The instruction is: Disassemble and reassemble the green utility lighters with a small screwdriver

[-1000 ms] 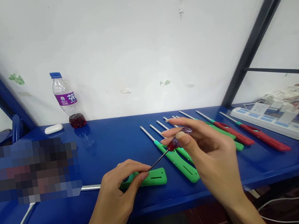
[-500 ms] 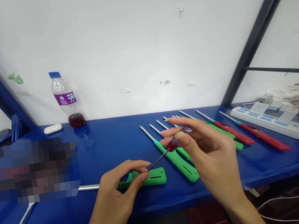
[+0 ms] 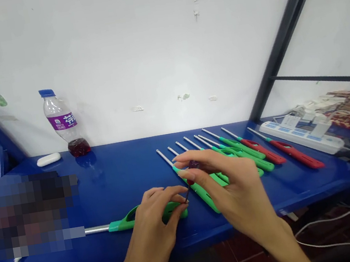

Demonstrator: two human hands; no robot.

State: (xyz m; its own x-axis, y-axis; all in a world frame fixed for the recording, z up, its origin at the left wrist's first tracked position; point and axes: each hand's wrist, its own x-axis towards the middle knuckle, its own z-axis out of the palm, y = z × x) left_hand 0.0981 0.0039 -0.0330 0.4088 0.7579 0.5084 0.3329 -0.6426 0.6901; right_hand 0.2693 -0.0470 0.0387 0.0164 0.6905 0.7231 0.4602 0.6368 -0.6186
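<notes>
By the right hand's [image 3: 228, 184] thumb and fingers, a red-and-purple-handled screwdriver [image 3: 190, 181] is pinched, tip down and near-left. Under the left hand [image 3: 158, 217], whose fingers' grip cannot be told, a green plastic lighter [image 3: 121, 225] is laid left-right on the blue table [image 3: 117, 184], silver tube [image 3: 96, 229] leftward.
</notes>
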